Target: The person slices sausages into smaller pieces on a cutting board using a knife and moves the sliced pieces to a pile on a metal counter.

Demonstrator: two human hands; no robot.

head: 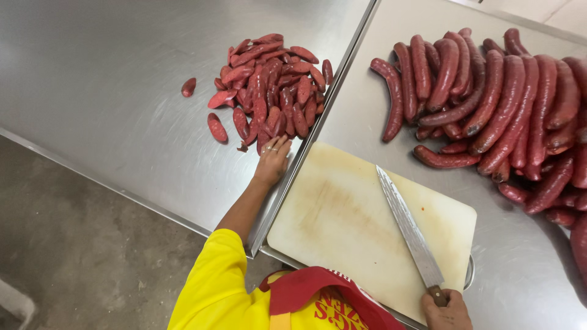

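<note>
On the left bench (110, 91), near its right edge, the left hand (273, 160) lies palm down at the near foot of a heap of sliced sausage pieces (272, 85). Its fingers are loosely apart and touch the closest slices; nothing is clamped between them. A ring shows on one finger. Three stray slices lie apart from the heap toward the bench's left side, the farthest one (188, 87) well clear.

The right bench (526, 263) butts against the left one along a narrow seam. A pale cutting board (342, 220) lies at the near left corner of this bench, its near edge overhanging slightly toward the person. No sausage is on the board.

Right hand (447, 310) is at the near edge of the board, fingers closed around the dark handle of a long knife (408, 227). The blade rests flat across the board, tip pointing to the board's far edge.

Whole sausages (501, 104), dark red and uncut, are piled on the far right part of the right bench, beyond and beside the board; the nearest one lies just past the board's far edge.

The person wears a yellow sleeve (214, 287) and a red apron (324, 299).
</note>
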